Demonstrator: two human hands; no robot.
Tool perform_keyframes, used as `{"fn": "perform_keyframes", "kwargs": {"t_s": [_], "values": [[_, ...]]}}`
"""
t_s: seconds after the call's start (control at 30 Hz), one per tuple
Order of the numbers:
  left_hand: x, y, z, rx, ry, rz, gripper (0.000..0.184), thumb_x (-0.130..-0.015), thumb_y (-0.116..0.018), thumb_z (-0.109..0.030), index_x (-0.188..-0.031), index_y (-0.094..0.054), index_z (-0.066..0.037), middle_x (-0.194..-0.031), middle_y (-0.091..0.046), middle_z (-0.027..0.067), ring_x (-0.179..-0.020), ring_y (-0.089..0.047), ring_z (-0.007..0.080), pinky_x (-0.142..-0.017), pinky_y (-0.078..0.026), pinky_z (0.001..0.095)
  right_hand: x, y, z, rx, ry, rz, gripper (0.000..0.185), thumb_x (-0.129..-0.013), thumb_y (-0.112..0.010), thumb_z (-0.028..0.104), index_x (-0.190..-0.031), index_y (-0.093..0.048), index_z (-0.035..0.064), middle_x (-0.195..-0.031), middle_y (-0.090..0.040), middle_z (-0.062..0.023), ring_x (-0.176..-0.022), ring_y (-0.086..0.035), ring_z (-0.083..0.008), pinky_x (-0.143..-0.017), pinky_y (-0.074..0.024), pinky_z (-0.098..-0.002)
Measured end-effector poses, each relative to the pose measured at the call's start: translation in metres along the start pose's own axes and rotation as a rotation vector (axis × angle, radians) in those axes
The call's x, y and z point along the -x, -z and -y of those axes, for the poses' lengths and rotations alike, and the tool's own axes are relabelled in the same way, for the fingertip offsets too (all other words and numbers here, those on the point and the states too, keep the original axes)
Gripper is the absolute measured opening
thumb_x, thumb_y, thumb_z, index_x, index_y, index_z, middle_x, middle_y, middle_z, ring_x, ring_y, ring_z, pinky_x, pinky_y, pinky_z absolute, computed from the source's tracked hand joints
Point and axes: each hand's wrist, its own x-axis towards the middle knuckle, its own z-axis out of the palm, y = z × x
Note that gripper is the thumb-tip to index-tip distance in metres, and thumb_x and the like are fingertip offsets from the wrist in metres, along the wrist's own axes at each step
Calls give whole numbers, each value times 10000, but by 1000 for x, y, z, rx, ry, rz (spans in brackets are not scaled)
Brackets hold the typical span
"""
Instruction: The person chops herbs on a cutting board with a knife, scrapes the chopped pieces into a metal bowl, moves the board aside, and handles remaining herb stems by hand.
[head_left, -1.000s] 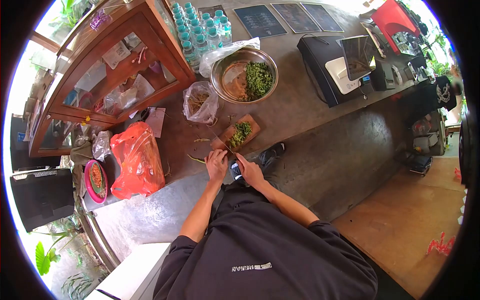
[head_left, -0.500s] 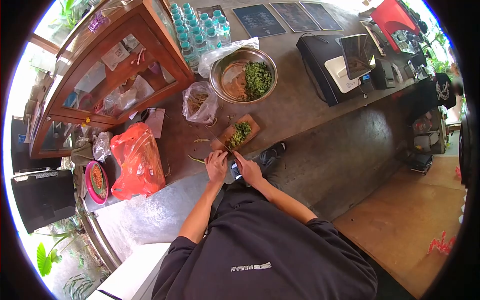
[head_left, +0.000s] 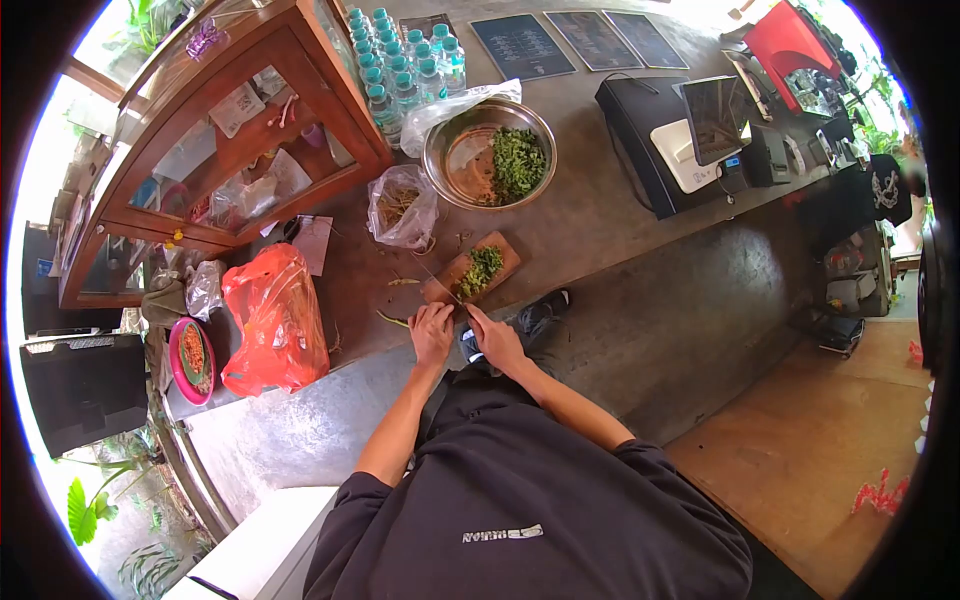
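Note:
My right hand (head_left: 494, 338) is closed around the handle of a kitchen knife (head_left: 441, 281), whose thin blade points up and left across the near end of a wooden cutting board (head_left: 504, 252). Chopped greens (head_left: 483, 268) lie heaped on the board, right of the blade. My left hand (head_left: 432, 332) is beside the blade at the board's near left corner, fingers curled down. A slim green vegetable stalk (head_left: 393, 319) sticks out to the left from under it; the part beneath the fingers is hidden.
Behind the board stand a metal bowl (head_left: 549, 165) of chopped greens and a plastic bag (head_left: 401, 214) of trimmings. An orange bag (head_left: 272, 325), pink bowl (head_left: 180, 375) and wooden cabinet (head_left: 110, 215) are left. Several bottles (head_left: 405, 92) stand behind; a black cash drawer (head_left: 640, 150) is right.
The view has shifted very slightly. Both hands and the knife keep nearly the same place at the board, and the chopped heap looks the same.

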Motion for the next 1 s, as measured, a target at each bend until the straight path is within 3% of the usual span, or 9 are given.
{"fn": "perform_keyframes", "kwargs": {"t_s": [0.77,0.87,1.0], "values": [[3,5,-6,21,54,1,234,-828,-750,-78,-1060,-770,-108,-1088,-708,27,-1058,-650,258,-912,-445,425,3,-2,1,-22,-36,1,395,-1069,-515,347,-1443,-561,230,-848,-706,-283,-776,-682,-520,-682,-536,-624],[4,1,2,6,21,-3,241,-826,-754,-84,-1065,-771,-112,-1087,-708,21,-1055,-649,255,-913,-445,423,2,4,6,9,-17,6,371,-1078,-516,299,-1426,-577,186,-818,-688,-291,-751,-673,-509,-650,-528,-608],[2,0,4,0,34,-9,234,-831,-752,-96,-1061,-772,-129,-1069,-705,10,-1035,-646,241,-898,-442,421,10,-3,-4,-26,-16,-1,402,-1077,-495,364,-1455,-548,239,-840,-702,-287,-770,-679,-520,-680,-531,-628]]}}
